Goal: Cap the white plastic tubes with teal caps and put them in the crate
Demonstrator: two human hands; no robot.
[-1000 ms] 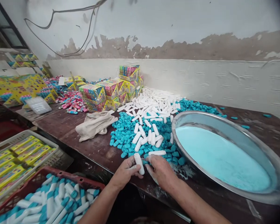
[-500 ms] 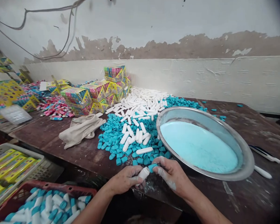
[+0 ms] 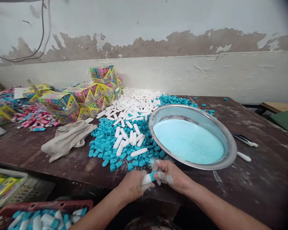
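Near the table's front edge, my left hand (image 3: 133, 184) is closed around a small white plastic tube (image 3: 146, 180). My right hand (image 3: 170, 175), its fingertips dusted with pale powder, pinches a teal cap (image 3: 153, 176) that sits over the tube's end. How far down the cap is seated cannot be made out. Just beyond my hands spreads a heap of loose teal caps (image 3: 103, 140), with white tubes (image 3: 134, 138) scattered on top. A wide metal basin (image 3: 231, 156) to the right holds light blue powder (image 3: 189, 139).
Below left stands a red crate (image 3: 62, 204) of capped tubes, beside a pale basket (image 3: 30, 191) of yellow boxes. A cloth glove (image 3: 67, 137) lies left of the caps. Display boxes (image 3: 80, 99) are stacked behind. A white-handled tool (image 3: 244, 140) lies right of the basin.
The teal cap, formerly apart from the tube's open mouth, is now on its end, and my hands have come together. The view has turned to the right.
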